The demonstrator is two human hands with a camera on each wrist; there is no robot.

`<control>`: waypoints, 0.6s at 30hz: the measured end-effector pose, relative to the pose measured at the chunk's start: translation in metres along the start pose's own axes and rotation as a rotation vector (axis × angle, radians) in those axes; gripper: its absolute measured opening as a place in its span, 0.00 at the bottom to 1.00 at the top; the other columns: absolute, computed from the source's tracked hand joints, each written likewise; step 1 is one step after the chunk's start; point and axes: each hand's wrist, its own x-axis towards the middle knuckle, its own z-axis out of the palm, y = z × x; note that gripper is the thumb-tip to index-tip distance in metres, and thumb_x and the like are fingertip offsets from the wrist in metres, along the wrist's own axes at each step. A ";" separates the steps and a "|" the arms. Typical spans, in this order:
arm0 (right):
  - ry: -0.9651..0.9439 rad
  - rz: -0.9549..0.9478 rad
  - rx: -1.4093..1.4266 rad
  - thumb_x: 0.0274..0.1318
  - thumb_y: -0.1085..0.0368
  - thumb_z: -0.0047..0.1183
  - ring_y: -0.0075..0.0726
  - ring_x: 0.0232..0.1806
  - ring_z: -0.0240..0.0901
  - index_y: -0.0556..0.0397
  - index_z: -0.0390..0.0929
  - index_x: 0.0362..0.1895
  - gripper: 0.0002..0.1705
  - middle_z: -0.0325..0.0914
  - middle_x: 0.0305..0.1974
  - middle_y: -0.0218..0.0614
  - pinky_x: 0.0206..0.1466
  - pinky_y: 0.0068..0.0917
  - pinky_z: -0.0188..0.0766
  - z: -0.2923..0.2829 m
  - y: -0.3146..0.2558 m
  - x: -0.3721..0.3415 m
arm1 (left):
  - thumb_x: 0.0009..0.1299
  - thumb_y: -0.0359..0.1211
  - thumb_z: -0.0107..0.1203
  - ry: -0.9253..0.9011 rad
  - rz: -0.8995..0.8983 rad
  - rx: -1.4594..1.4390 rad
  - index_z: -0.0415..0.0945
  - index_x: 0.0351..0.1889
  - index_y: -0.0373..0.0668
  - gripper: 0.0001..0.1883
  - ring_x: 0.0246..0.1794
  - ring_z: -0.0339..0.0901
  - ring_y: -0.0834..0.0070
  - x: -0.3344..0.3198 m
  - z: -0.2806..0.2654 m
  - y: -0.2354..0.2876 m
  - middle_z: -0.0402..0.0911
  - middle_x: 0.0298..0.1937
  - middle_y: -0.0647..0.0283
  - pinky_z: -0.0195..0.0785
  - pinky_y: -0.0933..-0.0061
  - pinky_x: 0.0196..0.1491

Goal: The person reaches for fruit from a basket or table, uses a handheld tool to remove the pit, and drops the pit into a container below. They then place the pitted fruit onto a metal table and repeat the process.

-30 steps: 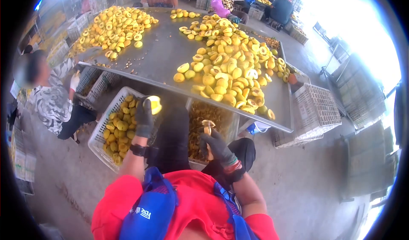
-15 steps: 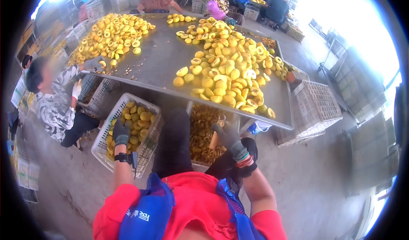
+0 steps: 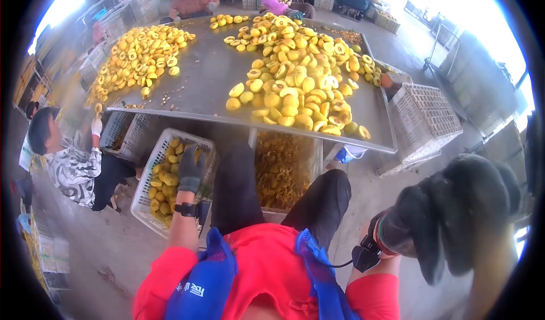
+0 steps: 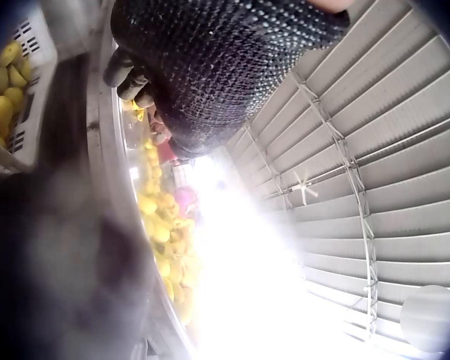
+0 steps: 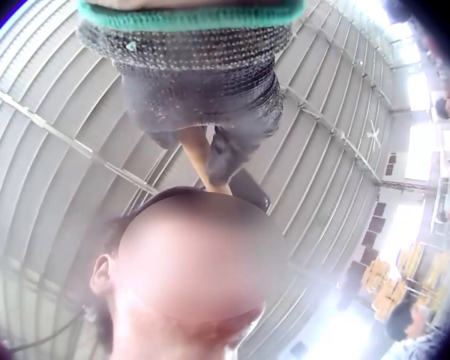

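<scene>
The right hand [image 3: 454, 212], raised high on the right, grips a tan stick [image 5: 198, 154]; the left hand [image 3: 192, 171] is over the fruit [image 3: 163, 190] in the white crate [image 3: 193, 138] beside the left leg [image 3: 234, 178], and whether it holds one I cannot tell, while yellow halves [image 3: 304, 84] lie heaped on the desk [image 3: 205, 79]
</scene>
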 end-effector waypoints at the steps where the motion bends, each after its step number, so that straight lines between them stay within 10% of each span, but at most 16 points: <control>1: -0.144 0.071 0.035 0.60 0.67 0.42 0.38 0.19 0.76 0.62 0.71 0.33 0.09 0.74 0.29 0.48 0.16 0.34 0.76 0.001 -0.011 0.004 | 0.67 0.39 0.52 -0.003 0.007 -0.001 0.70 0.54 0.36 0.21 0.55 0.71 0.53 -0.001 0.000 0.001 0.75 0.53 0.48 0.63 0.61 0.57; 18: -0.255 -0.050 0.287 0.55 0.79 0.47 0.37 0.17 0.75 0.63 0.70 0.27 0.05 0.72 0.23 0.47 0.15 0.31 0.78 -0.008 -0.004 -0.015 | 0.67 0.43 0.53 -0.067 -0.036 -0.071 0.71 0.53 0.37 0.22 0.55 0.71 0.56 0.014 0.005 0.035 0.75 0.53 0.50 0.64 0.63 0.58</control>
